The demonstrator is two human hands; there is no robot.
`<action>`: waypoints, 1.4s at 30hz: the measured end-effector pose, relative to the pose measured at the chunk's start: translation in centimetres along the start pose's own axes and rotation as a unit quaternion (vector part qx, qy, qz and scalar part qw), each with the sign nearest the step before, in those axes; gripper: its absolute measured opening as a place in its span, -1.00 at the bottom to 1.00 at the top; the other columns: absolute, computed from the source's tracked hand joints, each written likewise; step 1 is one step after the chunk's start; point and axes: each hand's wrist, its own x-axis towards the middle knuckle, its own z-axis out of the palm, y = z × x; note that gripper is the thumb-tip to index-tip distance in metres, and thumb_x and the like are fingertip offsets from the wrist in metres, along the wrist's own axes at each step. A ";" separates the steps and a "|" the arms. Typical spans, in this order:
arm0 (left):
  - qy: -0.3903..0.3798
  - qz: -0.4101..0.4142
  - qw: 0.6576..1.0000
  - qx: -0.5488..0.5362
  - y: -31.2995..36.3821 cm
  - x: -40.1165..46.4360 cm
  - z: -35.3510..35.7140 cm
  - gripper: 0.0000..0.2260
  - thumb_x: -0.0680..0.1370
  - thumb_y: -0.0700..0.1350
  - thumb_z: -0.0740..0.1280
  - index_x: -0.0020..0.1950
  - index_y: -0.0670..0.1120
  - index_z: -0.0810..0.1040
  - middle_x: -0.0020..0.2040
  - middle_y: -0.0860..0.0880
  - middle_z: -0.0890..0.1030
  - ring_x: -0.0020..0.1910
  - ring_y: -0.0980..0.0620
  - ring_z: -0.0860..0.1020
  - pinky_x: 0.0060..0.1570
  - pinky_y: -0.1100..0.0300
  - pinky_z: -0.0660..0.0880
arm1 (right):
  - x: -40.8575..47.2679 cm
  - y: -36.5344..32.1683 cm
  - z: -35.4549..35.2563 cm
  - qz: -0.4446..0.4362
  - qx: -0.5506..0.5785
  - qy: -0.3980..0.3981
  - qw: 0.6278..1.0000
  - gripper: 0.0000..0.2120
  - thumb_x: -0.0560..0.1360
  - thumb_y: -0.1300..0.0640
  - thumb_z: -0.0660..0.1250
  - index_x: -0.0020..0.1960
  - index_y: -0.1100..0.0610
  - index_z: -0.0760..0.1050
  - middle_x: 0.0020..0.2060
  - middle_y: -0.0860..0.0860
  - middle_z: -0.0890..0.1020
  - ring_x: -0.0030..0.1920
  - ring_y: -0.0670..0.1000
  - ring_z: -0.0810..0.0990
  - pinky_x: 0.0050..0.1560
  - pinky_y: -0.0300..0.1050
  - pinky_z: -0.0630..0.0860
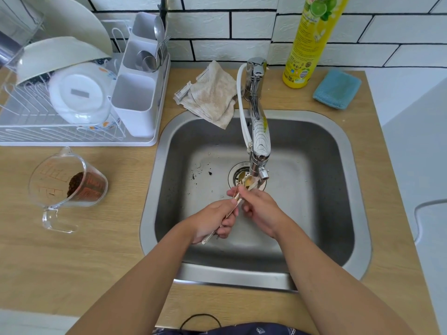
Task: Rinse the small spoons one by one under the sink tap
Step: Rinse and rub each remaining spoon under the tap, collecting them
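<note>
My left hand (217, 220) grips the spoons (244, 183) by their handles, bowls far over the drain | right hand (260, 207) pinches one near its neck under the tap (260, 139) | light, stiff, likely slippery wet: hold handles, not bowls.

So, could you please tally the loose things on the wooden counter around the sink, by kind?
Glass measuring jug: 1
Beige cloth: 1
Yellow bottle: 1
Blue sponge: 1
White dish rack: 1
Total: 5
</note>
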 end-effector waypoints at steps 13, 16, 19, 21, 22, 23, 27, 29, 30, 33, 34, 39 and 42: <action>0.044 -0.060 0.997 0.011 0.0 0.3 -0.3 -0.59 0.63 0.27 0.12 0.11 -0.03 0.53 -0.14 -0.08 0.64 -0.22 -0.05 0.63 -0.27 0.09 0.60 | 0.1 -0.6 -0.3 -0.038 0.068 0.108 0.991 -0.70 0.70 0.05 0.27 -0.10 0.11 0.68 -0.26 0.01 0.65 -0.39 -0.12 0.33 -0.30 -0.25 0.35; 0.096 -0.068 0.993 -0.018 -0.3 0.8 0.3 -0.61 0.64 0.26 0.09 0.07 -0.02 0.50 -0.22 -0.07 0.62 -0.39 0.02 0.54 -0.44 0.25 0.44 | 0.1 -0.9 -0.2 -0.063 0.109 0.138 0.982 -0.85 0.69 0.11 0.28 0.03 0.15 0.57 -0.27 -0.06 0.69 -0.41 -0.14 0.34 -0.34 -0.29 0.36; 0.158 -0.058 0.986 -0.016 -0.5 1.8 1.8 -0.74 0.66 0.05 0.07 -0.09 -0.07 0.40 -0.35 -0.04 0.45 -0.52 0.09 0.30 -0.53 0.27 0.17 | -0.5 -0.9 0.1 -0.065 0.067 0.131 0.987 -0.85 0.65 0.16 0.35 0.16 0.21 0.55 -0.23 -0.03 0.72 -0.39 -0.12 0.33 -0.32 -0.27 0.37; 0.152 -0.055 0.987 0.003 -0.5 2.5 2.8 -0.82 0.59 -0.09 0.05 -0.17 -0.07 0.36 -0.36 -0.03 0.37 -0.52 0.09 0.23 -0.50 0.25 0.11 | -1.3 -1.1 -0.4 -0.069 0.013 0.130 0.989 -0.83 0.64 0.15 0.37 0.17 0.21 0.58 -0.24 -0.04 0.73 -0.40 -0.11 0.32 -0.32 -0.27 0.36; 0.146 -0.054 0.988 0.007 -0.5 2.9 3.3 -0.84 0.56 -0.12 0.04 -0.18 -0.06 0.35 -0.37 -0.03 0.35 -0.51 0.09 0.20 -0.49 0.24 0.10 | -1.7 -1.3 -1.0 -0.072 -0.020 0.132 0.988 -0.82 0.64 0.13 0.36 0.15 0.22 0.60 -0.29 -0.07 0.71 -0.42 -0.12 0.33 -0.34 -0.28 0.37; 0.145 -0.052 0.988 0.008 -0.4 3.2 3.8 -0.84 0.55 -0.14 0.03 -0.17 -0.06 0.34 -0.37 -0.03 0.34 -0.51 0.09 0.20 -0.49 0.24 0.10 | -2.2 -1.5 -1.6 -0.074 -0.054 0.135 0.987 -0.80 0.65 0.10 0.34 0.10 0.23 0.63 -0.37 -0.11 0.67 -0.43 -0.13 0.35 -0.35 -0.30 0.39; 0.147 -0.032 0.988 -0.023 0.0 4.4 5.6 -0.85 0.56 -0.11 0.10 -0.13 -0.06 0.43 -0.40 -0.01 0.40 -0.50 0.08 0.29 -0.48 0.27 0.25 | -4.4 -2.1 -3.8 -0.080 -0.117 0.168 0.975 -0.74 0.67 0.07 0.31 -0.04 0.19 0.70 -0.34 -0.06 0.67 -0.40 -0.12 0.48 -0.33 -0.26 0.47; 0.142 -0.034 0.984 -0.101 0.1 4.5 6.6 -0.79 0.61 -0.04 0.14 -0.10 -0.10 0.48 -0.43 -0.01 0.50 -0.48 0.07 0.40 -0.42 0.23 0.35 | -5.3 -2.6 -4.4 -0.099 -0.125 0.180 0.971 -0.77 0.67 0.09 0.31 -0.05 0.16 0.68 -0.24 0.01 0.74 -0.37 -0.12 0.53 -0.29 -0.23 0.53; 0.143 -0.042 0.979 -0.141 0.2 4.4 6.9 -0.71 0.65 0.04 0.13 -0.07 -0.12 0.51 -0.41 -0.02 0.56 -0.44 0.05 0.46 -0.38 0.20 0.41 | -5.8 -2.9 -4.4 -0.117 -0.133 0.182 0.967 -0.78 0.68 0.10 0.30 -0.05 0.14 0.66 -0.20 0.04 0.75 -0.37 -0.12 0.55 -0.27 -0.22 0.56; 0.138 -0.071 0.957 -0.245 0.7 4.9 7.2 -0.42 0.63 0.28 0.05 0.07 -0.22 0.56 -0.09 -0.18 0.67 -0.17 -0.08 0.60 -0.15 0.05 0.59 | -6.8 -3.4 -4.2 -0.175 -0.171 0.213 0.946 -0.78 0.68 0.08 0.29 -0.05 0.12 0.64 -0.23 -0.03 0.75 -0.37 -0.15 0.58 -0.27 -0.30 0.55; 0.133 -0.077 0.946 -0.286 0.8 5.1 7.2 -0.36 0.62 0.31 0.03 0.16 -0.25 0.54 0.04 -0.22 0.66 -0.07 -0.13 0.61 0.00 -0.02 0.59 | -7.1 -3.5 -4.1 -0.195 -0.184 0.231 0.935 -0.76 0.68 0.06 0.29 -0.07 0.11 0.65 -0.28 -0.06 0.73 -0.38 -0.17 0.59 -0.28 -0.33 0.54; 0.052 -0.063 0.907 -0.413 1.0 4.9 7.6 -0.22 0.61 0.34 -0.13 0.26 -0.23 0.61 0.21 -0.22 0.64 0.24 -0.11 0.59 0.39 0.03 0.39 | -7.5 -3.1 -2.4 -0.223 -0.282 0.232 0.904 -0.76 0.63 0.04 0.37 -0.21 -0.02 0.63 -0.40 -0.17 0.69 -0.34 -0.21 0.65 -0.26 -0.41 0.47; 0.055 -0.064 0.881 -0.465 0.6 4.9 7.8 -0.26 0.64 0.27 -0.10 0.26 -0.29 0.59 0.15 -0.27 0.66 0.14 -0.12 0.65 0.34 0.02 0.44 | -7.3 -2.8 -2.0 -0.227 -0.275 0.231 0.905 -0.78 0.62 0.07 0.38 -0.20 -0.03 0.63 -0.40 -0.18 0.69 -0.34 -0.22 0.66 -0.24 -0.45 0.44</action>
